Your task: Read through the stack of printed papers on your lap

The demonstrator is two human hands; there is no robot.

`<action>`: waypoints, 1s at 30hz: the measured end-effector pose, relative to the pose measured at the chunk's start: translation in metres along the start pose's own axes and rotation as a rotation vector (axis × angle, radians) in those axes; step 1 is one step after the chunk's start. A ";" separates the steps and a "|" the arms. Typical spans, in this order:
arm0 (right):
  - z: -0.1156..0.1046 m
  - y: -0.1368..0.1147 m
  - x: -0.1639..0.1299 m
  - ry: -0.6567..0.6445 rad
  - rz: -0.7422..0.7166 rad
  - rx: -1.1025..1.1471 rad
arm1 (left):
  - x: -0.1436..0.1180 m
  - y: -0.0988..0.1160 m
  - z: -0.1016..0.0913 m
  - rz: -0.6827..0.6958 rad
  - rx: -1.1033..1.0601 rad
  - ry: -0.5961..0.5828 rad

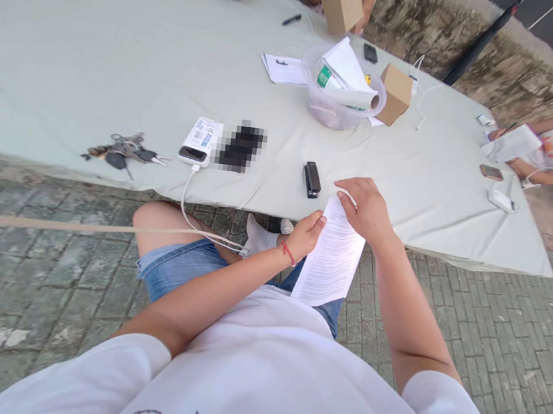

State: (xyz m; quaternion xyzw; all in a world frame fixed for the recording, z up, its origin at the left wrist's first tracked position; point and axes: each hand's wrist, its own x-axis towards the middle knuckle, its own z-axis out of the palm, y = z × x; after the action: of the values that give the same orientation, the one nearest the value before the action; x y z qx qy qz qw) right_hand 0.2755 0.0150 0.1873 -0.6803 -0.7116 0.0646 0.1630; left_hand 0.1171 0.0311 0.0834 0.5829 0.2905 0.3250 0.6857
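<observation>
1. My left hand (306, 235) pinches printed sheet (331, 257) at its left edge
2. My right hand (367, 208) grips its top corner
3. Sheet hangs over my lap, just below table edge (424, 238)
4. Black stapler (311, 179) near, on table

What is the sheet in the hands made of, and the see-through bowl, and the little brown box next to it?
The sheet, held by the left hand and right hand, looks like thin matte white paper: it is printed and bends. The bowl seems to be clear glossy plastic, since its contents show through. The brown box looks like plain dull cardboard with sharp folded edges.
</observation>
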 end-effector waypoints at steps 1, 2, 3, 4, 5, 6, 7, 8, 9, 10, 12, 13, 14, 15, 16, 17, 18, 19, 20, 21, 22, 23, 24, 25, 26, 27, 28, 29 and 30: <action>-0.003 0.002 0.002 -0.043 0.050 0.035 | 0.000 0.001 0.000 -0.002 -0.013 -0.016; -0.006 0.003 0.003 -0.101 0.091 0.072 | -0.001 0.001 0.000 -0.005 -0.021 -0.025; -0.008 0.004 0.005 -0.158 0.121 0.107 | -0.001 0.002 0.000 -0.007 -0.025 -0.026; -0.009 0.004 0.006 -0.200 0.141 0.133 | -0.001 0.002 0.001 -0.009 -0.024 -0.024; -0.009 0.004 0.007 -0.221 0.153 0.144 | -0.001 0.002 0.001 -0.010 -0.019 -0.020; -0.009 0.003 0.007 -0.224 0.159 0.138 | -0.001 0.003 0.001 -0.010 -0.014 -0.014; -0.007 0.002 0.008 -0.217 0.160 0.116 | -0.001 0.003 0.001 -0.009 -0.008 -0.006; -0.006 0.000 0.009 -0.212 0.155 0.088 | 0.000 0.004 0.001 -0.006 -0.005 0.007; -0.004 -0.001 0.009 -0.211 0.146 0.062 | 0.001 0.004 0.000 -0.001 -0.002 0.024; -0.002 -0.003 0.009 -0.214 0.135 0.042 | 0.002 0.005 0.000 0.006 -0.001 0.046; 0.002 -0.006 0.009 -0.220 0.110 0.032 | 0.004 0.006 -0.001 0.016 -0.001 0.090; 0.003 -0.007 0.009 -0.218 0.097 0.046 | 0.005 0.007 -0.002 0.018 0.002 0.104; 0.004 -0.009 0.010 -0.210 0.084 0.072 | 0.005 0.008 -0.003 0.019 0.007 0.110; 0.004 -0.010 0.010 -0.199 0.072 0.104 | 0.006 0.009 -0.004 0.018 0.015 0.110; 0.004 -0.012 0.011 -0.188 0.065 0.132 | 0.006 0.009 -0.004 0.020 0.024 0.107; 0.004 -0.013 0.012 -0.179 0.066 0.148 | 0.006 0.010 -0.005 0.023 0.036 0.102; 0.005 -0.014 0.013 -0.176 0.078 0.146 | 0.006 0.010 -0.005 0.026 0.050 0.098; 0.005 -0.015 0.015 -0.179 0.101 0.132 | 0.006 0.010 -0.006 0.027 0.067 0.096; 0.006 -0.016 0.017 -0.189 0.134 0.112 | 0.006 0.010 -0.006 0.027 0.085 0.092; 0.008 -0.016 0.019 -0.200 0.171 0.097 | 0.005 0.010 -0.006 0.027 0.104 0.088; 0.009 -0.016 0.021 -0.211 0.206 0.091 | 0.005 0.010 -0.006 0.027 0.122 0.082; 0.012 -0.015 0.023 -0.222 0.236 0.095 | 0.004 0.010 -0.007 0.030 0.135 0.076; 0.014 -0.014 0.024 -0.229 0.258 0.107 | 0.004 0.010 -0.007 0.034 0.141 0.070; 0.015 -0.013 0.025 -0.231 0.274 0.126 | 0.003 0.011 -0.007 0.037 0.140 0.063; 0.017 -0.012 0.025 -0.227 0.284 0.151 | 0.003 0.012 -0.007 0.037 0.135 0.060; 0.017 -0.011 0.025 -0.219 0.288 0.182 | 0.002 0.013 -0.008 0.034 0.126 0.062; 0.016 -0.009 0.025 -0.210 0.286 0.218 | 0.001 0.013 -0.008 0.027 0.113 0.069; 0.015 -0.008 0.023 -0.202 0.275 0.252 | 0.001 0.014 -0.009 0.017 0.099 0.079; 0.012 -0.006 0.022 -0.196 0.252 0.281 | 0.001 0.015 -0.009 0.008 0.084 0.092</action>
State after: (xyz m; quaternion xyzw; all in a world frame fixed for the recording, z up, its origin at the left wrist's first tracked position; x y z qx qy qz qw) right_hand 0.2656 0.0375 0.1808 -0.7250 -0.6172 0.2491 0.1770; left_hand 0.1089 0.0391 0.0968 0.5967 0.3326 0.3416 0.6455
